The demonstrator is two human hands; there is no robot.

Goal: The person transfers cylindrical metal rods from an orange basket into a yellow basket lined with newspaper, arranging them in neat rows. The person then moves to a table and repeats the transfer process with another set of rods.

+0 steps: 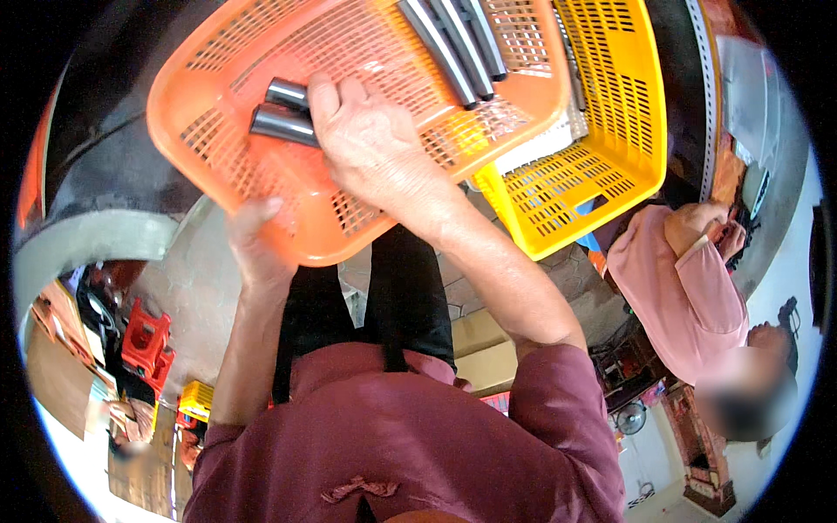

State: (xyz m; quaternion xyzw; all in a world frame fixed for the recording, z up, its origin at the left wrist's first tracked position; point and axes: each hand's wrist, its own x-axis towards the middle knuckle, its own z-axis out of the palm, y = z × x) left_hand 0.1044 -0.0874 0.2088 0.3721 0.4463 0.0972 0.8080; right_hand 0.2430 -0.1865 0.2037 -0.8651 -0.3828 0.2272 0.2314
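Observation:
An orange plastic basket (187, 105) with slotted walls is tilted in front of me. My left hand (259, 240) is closed on its near left rim. Inside the basket my right hand (370, 139) is wrapped round two glossy black tubes (285, 125), whose left ends stick out past my fingers; the rest of them is hidden by the hand. Several more black tubes (449, 48) lie side by side at the basket's far right, cut off by the top of the view.
Against the basket's right side stands a yellow slotted crate (652, 122) with something white in it. A person in a pink shirt (680, 288) sits at the right. Red plastic stools (146, 344) and a smaller yellow crate (196, 399) are at the lower left, near another person.

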